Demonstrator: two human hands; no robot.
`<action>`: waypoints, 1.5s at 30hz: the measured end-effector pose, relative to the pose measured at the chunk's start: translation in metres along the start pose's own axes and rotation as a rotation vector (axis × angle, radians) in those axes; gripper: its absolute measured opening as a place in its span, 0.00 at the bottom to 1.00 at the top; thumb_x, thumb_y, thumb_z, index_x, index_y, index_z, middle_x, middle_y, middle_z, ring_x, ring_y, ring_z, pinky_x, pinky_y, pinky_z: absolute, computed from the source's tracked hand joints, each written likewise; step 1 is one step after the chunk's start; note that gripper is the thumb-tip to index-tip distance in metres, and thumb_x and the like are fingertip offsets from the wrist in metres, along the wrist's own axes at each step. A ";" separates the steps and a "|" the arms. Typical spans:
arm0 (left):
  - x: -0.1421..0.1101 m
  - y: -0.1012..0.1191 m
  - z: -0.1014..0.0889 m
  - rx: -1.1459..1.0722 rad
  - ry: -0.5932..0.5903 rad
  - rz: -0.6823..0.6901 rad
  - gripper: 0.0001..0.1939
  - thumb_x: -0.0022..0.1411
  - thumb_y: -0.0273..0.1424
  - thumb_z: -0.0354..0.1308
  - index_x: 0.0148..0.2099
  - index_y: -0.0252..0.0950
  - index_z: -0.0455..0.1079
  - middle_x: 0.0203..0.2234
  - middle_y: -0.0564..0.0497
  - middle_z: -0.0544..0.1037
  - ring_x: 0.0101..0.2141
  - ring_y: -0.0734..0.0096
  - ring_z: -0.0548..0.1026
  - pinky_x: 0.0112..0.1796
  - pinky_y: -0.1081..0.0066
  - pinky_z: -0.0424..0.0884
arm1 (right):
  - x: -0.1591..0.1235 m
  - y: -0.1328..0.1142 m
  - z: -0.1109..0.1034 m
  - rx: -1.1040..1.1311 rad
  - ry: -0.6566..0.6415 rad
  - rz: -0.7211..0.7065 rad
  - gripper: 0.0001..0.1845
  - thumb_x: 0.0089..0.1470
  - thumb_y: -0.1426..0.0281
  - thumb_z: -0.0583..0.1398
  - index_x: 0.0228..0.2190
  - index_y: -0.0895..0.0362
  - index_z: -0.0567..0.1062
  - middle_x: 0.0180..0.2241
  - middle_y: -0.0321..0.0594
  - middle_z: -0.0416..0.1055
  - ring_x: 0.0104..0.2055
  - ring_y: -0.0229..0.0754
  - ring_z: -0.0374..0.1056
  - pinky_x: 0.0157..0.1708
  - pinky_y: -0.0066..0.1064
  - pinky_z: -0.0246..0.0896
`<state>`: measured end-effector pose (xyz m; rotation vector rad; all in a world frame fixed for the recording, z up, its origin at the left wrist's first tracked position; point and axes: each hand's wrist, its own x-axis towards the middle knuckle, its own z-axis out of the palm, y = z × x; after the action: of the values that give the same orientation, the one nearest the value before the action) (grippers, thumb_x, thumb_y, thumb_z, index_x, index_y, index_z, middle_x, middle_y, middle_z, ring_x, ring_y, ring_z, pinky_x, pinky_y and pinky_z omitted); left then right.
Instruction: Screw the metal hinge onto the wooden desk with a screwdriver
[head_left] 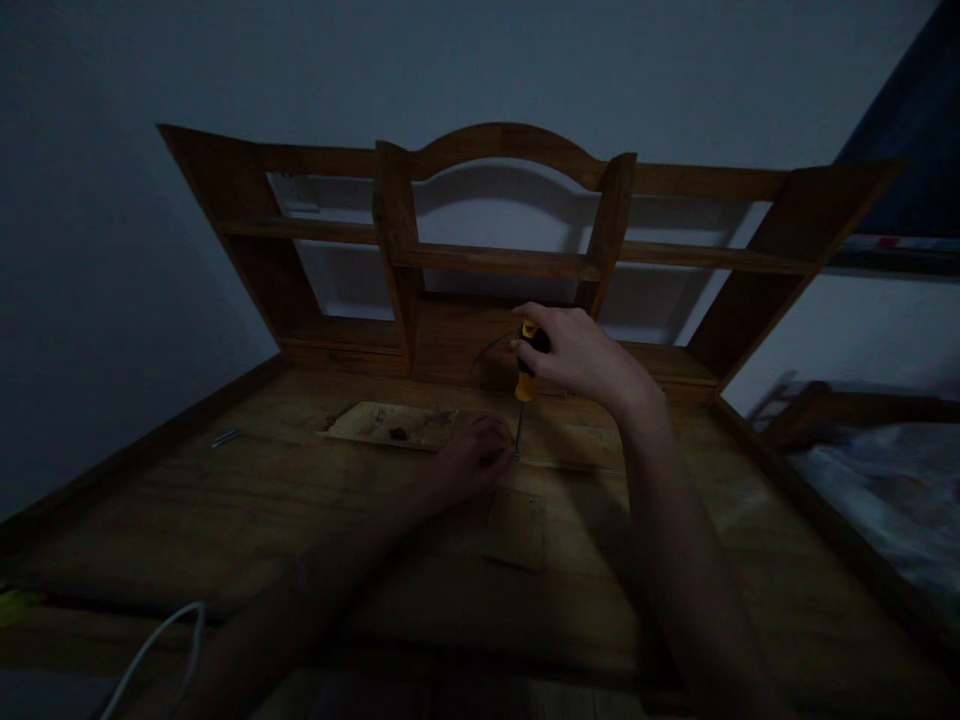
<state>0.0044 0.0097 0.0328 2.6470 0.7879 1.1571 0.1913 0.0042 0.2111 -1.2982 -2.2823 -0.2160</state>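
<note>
My right hand grips the yellow-and-black handle of a screwdriver from above. Its thin shaft points almost straight down, and the tip meets a small shiny metal piece at the near edge of a long wooden board. My left hand rests on that board with curled fingers, close beside the tip; dimness hides what they pinch. Closer to me, a small flat wooden piece lies on the wooden desktop.
Behind the hands rises a wooden shelf unit with an arched top. Small metal parts lie on the left of the desktop. A white cable loops at the front left. Raised wooden edges border the sides.
</note>
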 end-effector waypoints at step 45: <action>-0.001 -0.002 0.003 -0.053 -0.026 -0.007 0.09 0.69 0.32 0.56 0.38 0.39 0.78 0.38 0.48 0.79 0.49 0.61 0.73 0.52 0.58 0.70 | -0.004 -0.015 -0.006 -0.109 -0.025 0.095 0.20 0.66 0.56 0.51 0.43 0.58 0.73 0.42 0.51 0.76 0.45 0.54 0.72 0.43 0.40 0.62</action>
<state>0.0055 0.0108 0.0292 2.6089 0.7513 1.1237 0.1823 -0.0085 0.2157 -1.4684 -2.2504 -0.2965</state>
